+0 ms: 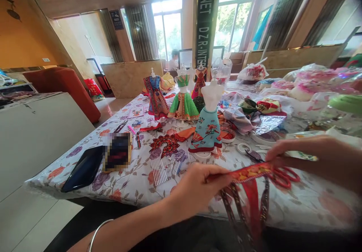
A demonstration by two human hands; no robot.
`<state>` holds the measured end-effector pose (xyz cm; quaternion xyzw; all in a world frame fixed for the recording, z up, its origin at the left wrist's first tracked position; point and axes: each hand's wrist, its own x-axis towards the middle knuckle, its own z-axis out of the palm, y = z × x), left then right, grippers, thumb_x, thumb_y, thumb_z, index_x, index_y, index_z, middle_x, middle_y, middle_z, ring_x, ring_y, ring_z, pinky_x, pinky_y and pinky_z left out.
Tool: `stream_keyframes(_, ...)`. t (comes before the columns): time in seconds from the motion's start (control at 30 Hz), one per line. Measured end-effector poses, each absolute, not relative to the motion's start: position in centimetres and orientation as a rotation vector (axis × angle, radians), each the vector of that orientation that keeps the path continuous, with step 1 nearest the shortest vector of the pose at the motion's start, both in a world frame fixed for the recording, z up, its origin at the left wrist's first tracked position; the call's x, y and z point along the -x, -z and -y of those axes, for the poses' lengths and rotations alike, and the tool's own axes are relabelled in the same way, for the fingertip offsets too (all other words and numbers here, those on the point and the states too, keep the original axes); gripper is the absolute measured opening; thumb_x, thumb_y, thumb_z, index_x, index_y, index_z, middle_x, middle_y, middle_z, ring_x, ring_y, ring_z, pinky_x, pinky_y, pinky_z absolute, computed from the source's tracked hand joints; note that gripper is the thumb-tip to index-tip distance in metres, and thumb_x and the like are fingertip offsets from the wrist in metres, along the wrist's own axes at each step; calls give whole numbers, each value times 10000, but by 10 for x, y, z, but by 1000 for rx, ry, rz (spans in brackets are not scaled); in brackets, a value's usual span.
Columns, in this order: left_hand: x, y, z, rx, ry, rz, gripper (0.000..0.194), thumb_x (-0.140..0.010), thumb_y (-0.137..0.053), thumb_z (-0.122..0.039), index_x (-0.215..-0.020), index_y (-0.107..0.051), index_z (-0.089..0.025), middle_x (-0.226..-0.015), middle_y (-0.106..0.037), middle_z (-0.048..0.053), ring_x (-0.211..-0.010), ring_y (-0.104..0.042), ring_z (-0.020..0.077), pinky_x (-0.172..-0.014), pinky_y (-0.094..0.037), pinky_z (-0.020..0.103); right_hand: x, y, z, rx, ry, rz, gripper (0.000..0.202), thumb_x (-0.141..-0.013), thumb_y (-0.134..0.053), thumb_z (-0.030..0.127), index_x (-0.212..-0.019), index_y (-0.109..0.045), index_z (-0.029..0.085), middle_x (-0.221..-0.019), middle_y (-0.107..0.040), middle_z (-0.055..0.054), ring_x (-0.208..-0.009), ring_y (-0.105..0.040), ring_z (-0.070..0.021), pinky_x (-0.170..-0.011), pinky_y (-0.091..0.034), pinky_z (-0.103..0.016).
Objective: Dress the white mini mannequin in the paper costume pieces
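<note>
A red and yellow patterned fabric strip (246,173) is stretched between my two hands above the table's front edge. My left hand (195,186) pinches its left end between thumb and fingers. At the other end, my right hand (299,154) pinches the strip, its fingers closed. Dark and red ribbons (251,199) hang down below the strip. Red-handled scissors (285,178) lie on the table just behind, partly hidden by my right hand. Beyond my hands stands a white mini mannequin (212,95) wearing a light blue floral skirt (207,129).
More dressed mini mannequins (183,103) stand behind. On the flowered tablecloth (118,191) lie a phone (117,152), a dark glossy object (85,167), a pearl bead sheet (158,171) and a red patterned collar piece (164,144). Bagged fabrics (305,82) pile up at right.
</note>
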<state>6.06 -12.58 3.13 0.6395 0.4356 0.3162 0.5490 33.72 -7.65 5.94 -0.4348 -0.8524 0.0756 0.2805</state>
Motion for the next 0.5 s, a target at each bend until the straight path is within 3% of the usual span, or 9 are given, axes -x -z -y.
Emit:
stream_keyframes(0.07, -56, -14, 109, -1585, -734, -1131, 204, -812, -576, -302, -806, -719, -157, -683, -662, 13, -625, -593, 123, -612, -475, 233, -322, -50, 65, 1200, -352, 2399, 219, -866, -530, 452, -841, -706, 325, -795, -728, -28, -661, -663, -161, -625, -516, -274)
stream_keyframes(0.23, -43, 21, 81, -1694, -700, -1228, 200, -837, -519, -199, -898, -701, -143, -741, -681, 20, -610, -584, 118, -602, -472, 241, -288, -15, 40, 1234, -468, 2496, 295, -914, -445, 390, -861, -663, 199, -763, -705, -38, -630, -625, -163, -608, -473, -291)
stream_keyframes(0.33, -39, 26, 78, -1930, -785, -1286, 232, -838, -524, -158, -1002, -684, -193, -891, -723, 33, -744, -634, 159, -718, -503, 292, -282, 3, 34, 1240, -440, 2518, 302, -931, -410, 355, -908, -654, 178, -798, -713, -56, -689, -655, -189, -640, -494, -310)
stream_keyframes(0.5, -39, 27, 87, -2225, -844, -1334, 366, -856, -461, -82, -1173, -579, -220, -1123, -661, 58, -1017, -607, 200, -915, -484, 376, -282, 18, 32, 1213, -202, 2471, 361, -926, -405, 298, -1174, -614, 138, -1126, -672, -153, -997, -652, -295, -853, -513, -468)
